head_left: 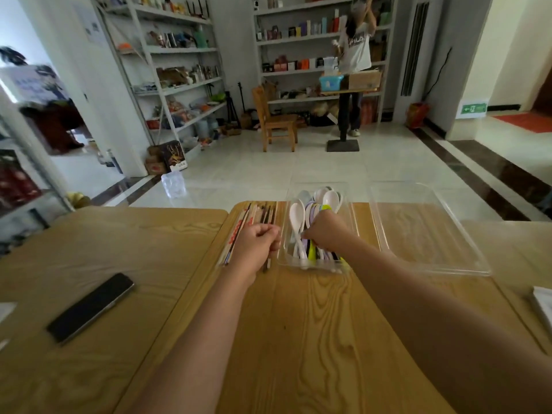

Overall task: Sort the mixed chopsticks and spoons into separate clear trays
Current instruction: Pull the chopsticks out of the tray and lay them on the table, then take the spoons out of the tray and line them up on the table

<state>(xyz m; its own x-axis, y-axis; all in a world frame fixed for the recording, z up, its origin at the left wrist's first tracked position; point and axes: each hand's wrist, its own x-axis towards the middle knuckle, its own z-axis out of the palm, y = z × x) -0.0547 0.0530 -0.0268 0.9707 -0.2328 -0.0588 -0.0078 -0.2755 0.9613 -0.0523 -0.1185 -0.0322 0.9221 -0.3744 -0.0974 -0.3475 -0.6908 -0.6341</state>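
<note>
Taking the spoon tray as the landmark, a dark phone lies on the wooden table well nearer the person and off to the tray's left. Just left of the tray, the left hand is curled over the near ends of the chopsticks; whether it is gripping any of them I cannot tell. The right hand reaches down into the tray itself, fingers pinched among the handles of the spoons, apparently on one, though which is hidden. The chopsticks lie lengthwise in a narrow clear tray touching the spoon tray's left wall. They look light and stiff and likely to roll, so I would pinch them mid-length in a bundle. The spoons look like smooth, rigid plastic or ceramic, slippery and best taken by the handle. Just right of the spoon tray sits a larger clear tray holding nothing visible.
</note>
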